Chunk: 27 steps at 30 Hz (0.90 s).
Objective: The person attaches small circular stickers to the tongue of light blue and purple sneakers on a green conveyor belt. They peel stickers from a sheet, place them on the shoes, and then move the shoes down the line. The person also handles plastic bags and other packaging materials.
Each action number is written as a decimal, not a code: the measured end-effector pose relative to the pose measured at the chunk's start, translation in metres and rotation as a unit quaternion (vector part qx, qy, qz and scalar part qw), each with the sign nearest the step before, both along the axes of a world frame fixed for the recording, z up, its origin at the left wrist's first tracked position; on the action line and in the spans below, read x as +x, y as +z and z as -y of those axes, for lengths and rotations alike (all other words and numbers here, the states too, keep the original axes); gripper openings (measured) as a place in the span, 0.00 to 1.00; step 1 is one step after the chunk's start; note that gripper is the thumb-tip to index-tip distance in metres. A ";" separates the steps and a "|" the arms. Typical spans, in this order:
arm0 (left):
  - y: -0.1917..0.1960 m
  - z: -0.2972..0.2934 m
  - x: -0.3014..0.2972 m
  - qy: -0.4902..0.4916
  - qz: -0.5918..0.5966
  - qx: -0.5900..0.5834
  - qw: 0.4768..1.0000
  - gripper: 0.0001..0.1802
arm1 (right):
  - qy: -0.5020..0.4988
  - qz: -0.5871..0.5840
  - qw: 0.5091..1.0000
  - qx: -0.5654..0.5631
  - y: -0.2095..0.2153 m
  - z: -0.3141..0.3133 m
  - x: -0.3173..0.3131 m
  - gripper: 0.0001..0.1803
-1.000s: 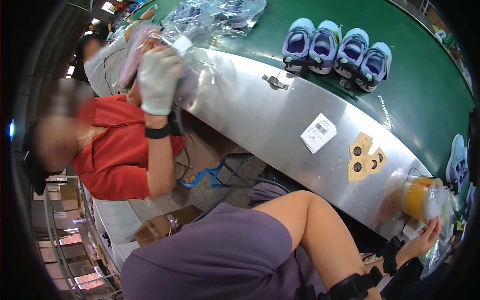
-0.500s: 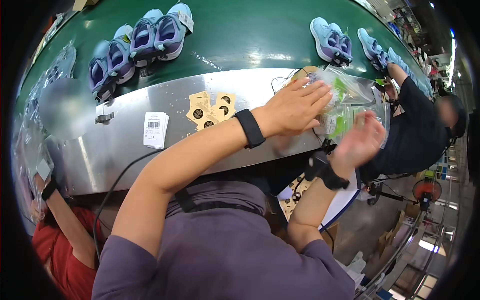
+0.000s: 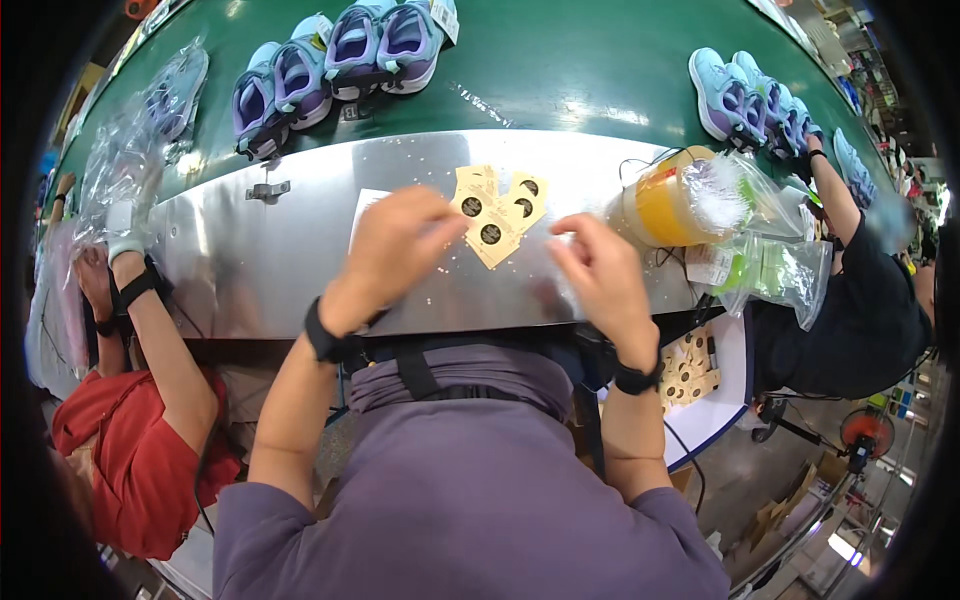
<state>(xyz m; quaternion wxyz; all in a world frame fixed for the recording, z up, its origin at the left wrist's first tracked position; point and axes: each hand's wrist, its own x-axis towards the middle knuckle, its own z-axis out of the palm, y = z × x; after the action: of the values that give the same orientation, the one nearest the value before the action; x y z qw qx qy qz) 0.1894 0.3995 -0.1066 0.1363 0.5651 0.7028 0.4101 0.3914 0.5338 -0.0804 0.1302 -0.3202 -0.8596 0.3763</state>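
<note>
My left hand (image 3: 400, 245) and my right hand (image 3: 595, 270) hover over the shiny metal ledge (image 3: 270, 250), fingers pinched. A thin clear plastic bag (image 3: 500, 285), faint and speckled, stretches between them. Just beyond my fingertips lie several tan cardboard tags with black dots (image 3: 495, 210) on the ledge. A white label (image 3: 362, 205) peeks out from behind my left hand. Both wrists wear black bands.
Purple shoe pairs (image 3: 370, 45) and light blue ones (image 3: 740, 95) ride the green belt (image 3: 560, 60). A yellow roll in plastic (image 3: 670, 205) and bagged items (image 3: 775, 270) sit right. A person in red (image 3: 130, 440) works left, one in black (image 3: 850, 310) right. More tags (image 3: 690, 365) lie below.
My head has turned to face the ledge squarely. My left hand has drawn back from the yellow roll, and both hands have come together over the tan tags.
</note>
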 end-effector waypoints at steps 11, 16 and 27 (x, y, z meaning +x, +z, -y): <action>-0.022 0.020 -0.033 0.283 -0.081 -0.258 0.920 0.21 | 0.025 0.097 0.970 0.221 -0.058 0.006 -0.081 0.14; -0.044 0.023 -0.055 0.216 0.196 -0.154 0.944 0.15 | -0.042 0.032 0.994 0.096 -0.053 -0.008 -0.078 0.11; -0.012 0.017 -0.035 0.179 0.293 -0.024 0.939 0.08 | -0.151 -0.193 0.943 -0.226 -0.036 -0.039 -0.019 0.10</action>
<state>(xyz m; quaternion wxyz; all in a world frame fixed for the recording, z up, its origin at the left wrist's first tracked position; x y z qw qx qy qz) 0.1541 0.3821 -0.1187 0.2740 0.2808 0.7308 0.5586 0.3723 0.5724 -0.1160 0.2736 -0.3886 -0.6518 0.5910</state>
